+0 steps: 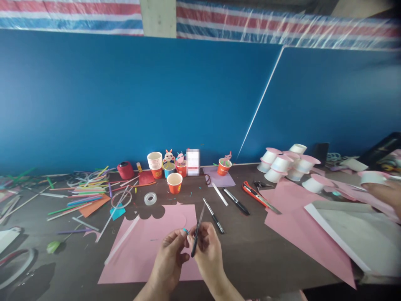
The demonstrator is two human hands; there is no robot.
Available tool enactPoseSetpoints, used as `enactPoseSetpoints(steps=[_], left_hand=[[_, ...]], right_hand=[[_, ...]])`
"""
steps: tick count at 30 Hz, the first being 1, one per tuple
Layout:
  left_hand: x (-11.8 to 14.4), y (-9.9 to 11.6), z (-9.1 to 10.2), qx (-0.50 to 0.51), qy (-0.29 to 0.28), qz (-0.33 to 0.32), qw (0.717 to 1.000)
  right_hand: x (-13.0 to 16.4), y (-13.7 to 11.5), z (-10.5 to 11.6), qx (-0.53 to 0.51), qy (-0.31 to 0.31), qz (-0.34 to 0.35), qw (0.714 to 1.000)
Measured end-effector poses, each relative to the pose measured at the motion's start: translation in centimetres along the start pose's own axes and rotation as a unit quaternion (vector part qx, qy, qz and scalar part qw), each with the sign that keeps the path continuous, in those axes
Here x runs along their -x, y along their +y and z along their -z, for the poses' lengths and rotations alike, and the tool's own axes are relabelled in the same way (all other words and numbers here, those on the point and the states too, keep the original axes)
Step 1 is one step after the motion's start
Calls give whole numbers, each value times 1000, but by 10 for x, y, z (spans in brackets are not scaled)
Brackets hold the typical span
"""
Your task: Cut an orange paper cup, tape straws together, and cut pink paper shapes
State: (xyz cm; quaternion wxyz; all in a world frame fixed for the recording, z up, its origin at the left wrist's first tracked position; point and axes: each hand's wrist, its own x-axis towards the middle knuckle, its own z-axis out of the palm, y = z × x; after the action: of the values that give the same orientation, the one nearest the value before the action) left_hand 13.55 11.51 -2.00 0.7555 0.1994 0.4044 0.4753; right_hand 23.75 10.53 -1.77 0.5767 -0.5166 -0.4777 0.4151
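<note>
Over the pink paper sheet, my left hand pinches a small blue strip between thumb and fingertips. My right hand is closed around black-handled scissors, whose blades point up and away from me. The right fingertips come close to the blue strip; whether they touch it I cannot tell. The pink sheet has curved cut-outs along its far edge, and a white strip lies on its left part. Just beyond my right hand is a pen.
Paper cups, some with animal figures, stand along the blue partition. Loose straws and a tape roll are leftward. A marker, red cutter and stacked pink-topped cups lie rightward. Another person's hand shows far right.
</note>
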Motion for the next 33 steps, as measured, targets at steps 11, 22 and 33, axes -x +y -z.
enactPoseSetpoints(steps=[11,22,33], left_hand=[[-16,49,16,-45,46,-12,998],[-19,50,8,-7,67,43,997],[-18,47,8,-4,54,51,997]], right_hand=[[17,-2,48,-152,-300,-196,921],[22,9,59,-208,-323,-230,894],[21,19,59,-216,-285,-239,903]])
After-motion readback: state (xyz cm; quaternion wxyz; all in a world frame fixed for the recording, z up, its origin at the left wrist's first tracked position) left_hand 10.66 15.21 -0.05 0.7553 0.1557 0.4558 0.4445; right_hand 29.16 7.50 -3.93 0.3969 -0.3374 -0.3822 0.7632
